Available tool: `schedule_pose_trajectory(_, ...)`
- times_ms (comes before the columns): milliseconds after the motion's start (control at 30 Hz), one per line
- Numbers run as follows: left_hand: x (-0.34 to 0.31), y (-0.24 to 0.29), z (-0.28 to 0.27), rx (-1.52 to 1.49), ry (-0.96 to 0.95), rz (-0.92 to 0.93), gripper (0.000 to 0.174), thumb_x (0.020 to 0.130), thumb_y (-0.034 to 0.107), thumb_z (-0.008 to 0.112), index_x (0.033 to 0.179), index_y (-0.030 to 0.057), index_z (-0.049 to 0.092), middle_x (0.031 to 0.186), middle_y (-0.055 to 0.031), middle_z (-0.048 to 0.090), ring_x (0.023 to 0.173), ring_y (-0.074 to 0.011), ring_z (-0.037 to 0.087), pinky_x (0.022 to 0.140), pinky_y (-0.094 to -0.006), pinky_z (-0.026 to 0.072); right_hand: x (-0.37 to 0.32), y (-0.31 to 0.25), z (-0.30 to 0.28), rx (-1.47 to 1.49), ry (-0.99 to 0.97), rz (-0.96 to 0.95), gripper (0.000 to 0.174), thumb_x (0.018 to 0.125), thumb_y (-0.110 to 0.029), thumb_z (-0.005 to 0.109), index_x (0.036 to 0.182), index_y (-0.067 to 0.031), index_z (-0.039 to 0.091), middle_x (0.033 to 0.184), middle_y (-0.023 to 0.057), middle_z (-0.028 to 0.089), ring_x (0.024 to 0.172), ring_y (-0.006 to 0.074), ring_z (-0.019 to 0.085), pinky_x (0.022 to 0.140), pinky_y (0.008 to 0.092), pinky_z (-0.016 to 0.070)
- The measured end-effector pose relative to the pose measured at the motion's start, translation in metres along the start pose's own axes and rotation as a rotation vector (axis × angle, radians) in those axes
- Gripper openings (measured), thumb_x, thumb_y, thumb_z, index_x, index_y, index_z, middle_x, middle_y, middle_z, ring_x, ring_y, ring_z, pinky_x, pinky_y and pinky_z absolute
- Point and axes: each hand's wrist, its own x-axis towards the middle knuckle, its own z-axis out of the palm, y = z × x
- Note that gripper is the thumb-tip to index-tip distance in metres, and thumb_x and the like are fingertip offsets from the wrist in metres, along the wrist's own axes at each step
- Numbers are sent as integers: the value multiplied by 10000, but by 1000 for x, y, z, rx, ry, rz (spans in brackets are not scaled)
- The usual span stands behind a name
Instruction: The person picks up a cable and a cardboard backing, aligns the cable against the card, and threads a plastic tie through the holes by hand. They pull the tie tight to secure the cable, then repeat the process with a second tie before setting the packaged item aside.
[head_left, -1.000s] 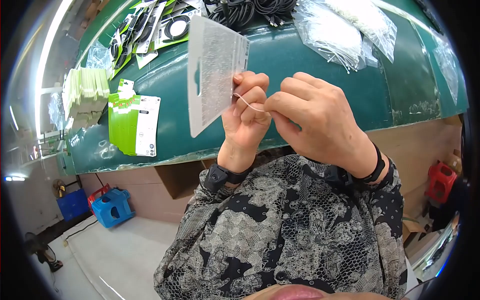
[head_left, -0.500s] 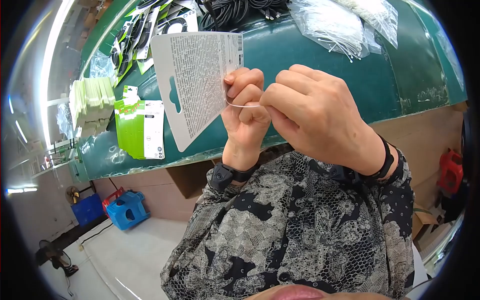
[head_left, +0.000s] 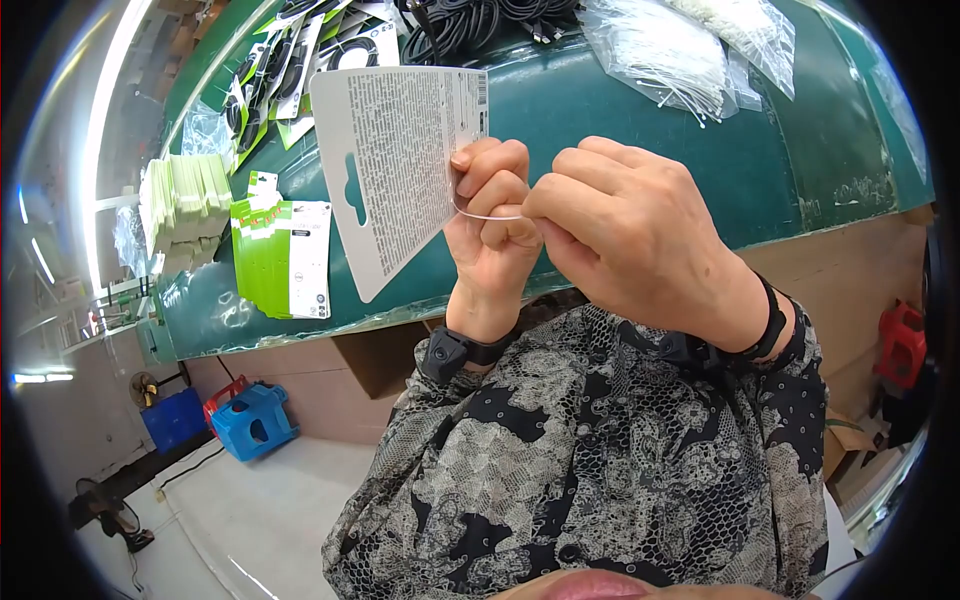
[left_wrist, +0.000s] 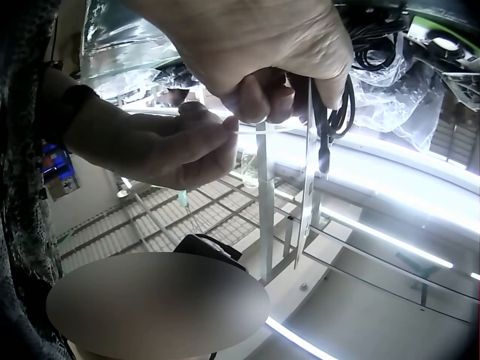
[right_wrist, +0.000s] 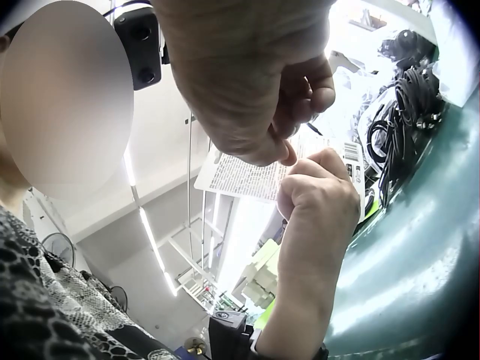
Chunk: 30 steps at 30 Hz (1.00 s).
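Observation:
My left hand [head_left: 495, 225] grips a printed hang-tag packaging card [head_left: 395, 170] upright above the bench, its text side towards my head. Seen edge-on in the left wrist view, the card has a black cable [left_wrist: 325, 135] against its far face. A thin white cable tie [head_left: 488, 216] runs from the card, past the left fingers, to my right hand [head_left: 640, 240]. The right thumb and index finger pinch its end, close beside the left hand.
Green cards [head_left: 265, 260] lie fanned on the green bench [head_left: 600, 110], near a stack of pale cards [head_left: 190, 200]. Carded cables [head_left: 265, 85] and loose black cables [head_left: 490, 30] are at the back. Bags of white cable ties [head_left: 665, 50] lie at the back right.
Between the first and second frames, the card turned so its printed side faces the head camera more fully, and the tie came up straighter. Since then hardly anything has moved.

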Motion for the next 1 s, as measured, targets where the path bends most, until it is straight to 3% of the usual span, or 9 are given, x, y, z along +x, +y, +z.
schedule_pose_trajectory(533,-1,0,1,33,20,63,123,912,94,505,829,5,520,703,-12,388,475,-72,289,389,-228,183,-1,2,-1,-25,-50,6,123,703,-33,646,724,-54,526,651,49,467,588,226,481,508,329,412)
schedule_pose_trajectory(633,-2,3,-2,188,53,101,179,934,162,516,846,6,521,698,-9,381,472,-82,294,397,-231,202,2,5,-2,-32,-27,-1,107,708,-23,641,739,-51,543,658,52,491,589,230,495,510,330,420)
schedule_pose_trajectory(800,0,0,0,355,92,204,285,950,261,521,866,-11,512,690,-5,366,471,-89,301,411,-230,229,-2,17,0,-101,8,132,102,731,16,628,810,-37,592,684,64,547,600,234,538,525,313,440)
schedule_pose_trajectory(933,-2,-2,2,378,116,179,352,960,335,506,961,-16,533,712,1,423,499,-81,360,428,-225,261,-6,15,-1,-44,-53,240,135,747,37,620,866,-28,618,711,78,576,620,230,568,544,305,456)
schedule_pose_trajectory(1000,-3,0,-1,530,107,189,366,961,350,502,1031,-7,541,768,-2,500,544,-75,403,454,-220,301,-8,16,-1,9,-82,321,152,755,41,622,893,-23,626,746,92,597,646,231,587,568,305,469)
